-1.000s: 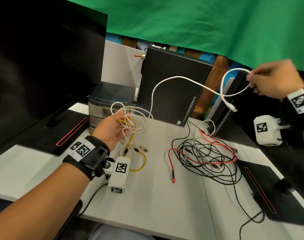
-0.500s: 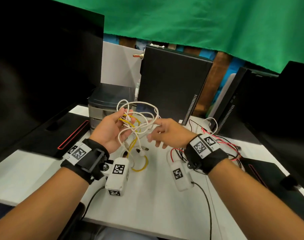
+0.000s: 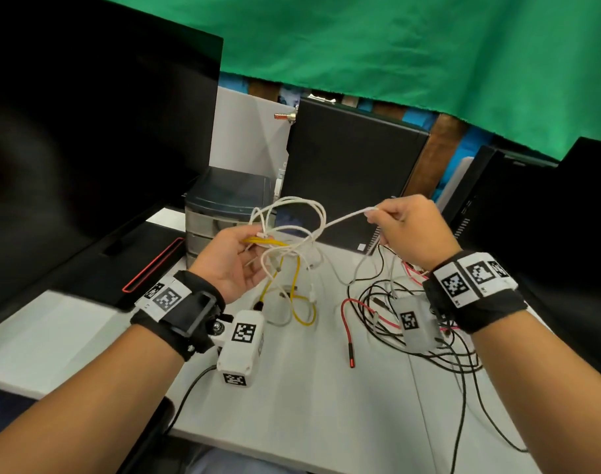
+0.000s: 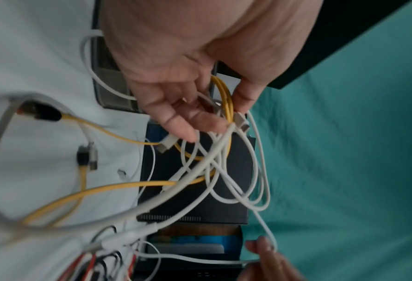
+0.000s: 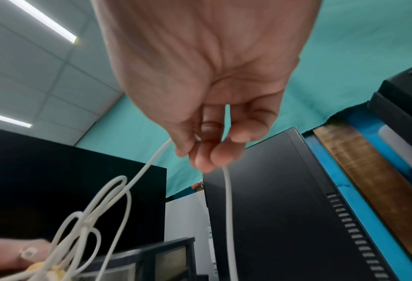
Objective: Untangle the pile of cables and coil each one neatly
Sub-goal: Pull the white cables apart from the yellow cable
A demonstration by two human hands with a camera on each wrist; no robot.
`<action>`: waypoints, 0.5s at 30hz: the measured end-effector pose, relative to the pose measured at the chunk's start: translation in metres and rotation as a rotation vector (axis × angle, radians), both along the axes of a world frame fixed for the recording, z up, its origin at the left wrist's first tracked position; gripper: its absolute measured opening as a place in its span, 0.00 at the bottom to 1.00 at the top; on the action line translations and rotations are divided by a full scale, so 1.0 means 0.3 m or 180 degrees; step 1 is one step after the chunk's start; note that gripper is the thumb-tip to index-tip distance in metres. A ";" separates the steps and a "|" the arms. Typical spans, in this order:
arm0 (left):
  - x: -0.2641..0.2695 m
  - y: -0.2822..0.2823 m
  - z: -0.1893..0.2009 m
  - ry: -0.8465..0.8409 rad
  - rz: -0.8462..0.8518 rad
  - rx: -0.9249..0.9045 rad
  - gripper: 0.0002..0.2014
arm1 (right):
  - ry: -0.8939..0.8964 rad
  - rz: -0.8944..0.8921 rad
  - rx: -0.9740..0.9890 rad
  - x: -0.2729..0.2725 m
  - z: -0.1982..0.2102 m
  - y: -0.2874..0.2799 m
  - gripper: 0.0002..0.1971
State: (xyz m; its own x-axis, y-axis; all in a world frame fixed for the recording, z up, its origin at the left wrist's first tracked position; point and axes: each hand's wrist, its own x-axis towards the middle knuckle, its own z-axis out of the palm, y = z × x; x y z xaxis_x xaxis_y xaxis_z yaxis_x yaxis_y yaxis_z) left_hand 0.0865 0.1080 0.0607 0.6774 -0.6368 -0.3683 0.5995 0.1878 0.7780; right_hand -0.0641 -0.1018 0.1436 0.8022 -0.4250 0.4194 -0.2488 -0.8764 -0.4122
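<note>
The step in hand looks like freeing one white cable (image 3: pixel 343 218) from a small clump held above the desk (image 3: pixel 309 388), with coiling not yet begun for it. The left hand (image 3: pixel 230 261) holds the clump in mid-air, its fingers (image 4: pixel 176 121) curled round several loops of thin white cord and a bunch of yellow cable (image 3: pixel 268 241); the right hand (image 3: pixel 412 230) pinches a stretch of the white cable between thumb and fingertips, and the cord runs taut from there back to the clump. In the left wrist view the white strands cross one another in slack loops just below the left hand, so the next move probably calls for drawing the pinched strand out through those loops slowly, while the left hand loosens enough to let it slip without tightening a knot. The white cords are smooth, round and limp, some ending in small white plugs; the yellow one is a little thicker, with a dark connector hanging low towards the desk. A second pile (image 3: pixel 412 323) of thin black cables and a red cable lies spread on the pale, matte desk under the right wrist, untouched and tangled.
</note>
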 end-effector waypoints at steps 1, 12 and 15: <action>-0.005 -0.005 -0.005 -0.0106 0.0017 0.0094 0.07 | 0.0033 0.0011 -0.0100 -0.006 0.003 0.003 0.14; 0.026 -0.014 -0.028 -0.0223 0.1049 0.0109 0.09 | -0.0398 0.0453 -0.1276 -0.027 0.111 0.156 0.14; 0.052 0.004 -0.042 -0.0111 0.1105 0.0103 0.11 | -0.0775 0.0412 -0.1237 -0.024 0.167 0.160 0.15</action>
State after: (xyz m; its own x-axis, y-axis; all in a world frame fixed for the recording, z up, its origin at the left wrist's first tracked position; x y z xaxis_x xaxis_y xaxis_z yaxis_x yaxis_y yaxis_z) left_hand 0.1022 0.1094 0.0480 0.8641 -0.3545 -0.3573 0.4771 0.3508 0.8058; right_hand -0.0714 -0.0538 0.1937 0.6968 -0.1025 0.7099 -0.0642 -0.9947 -0.0806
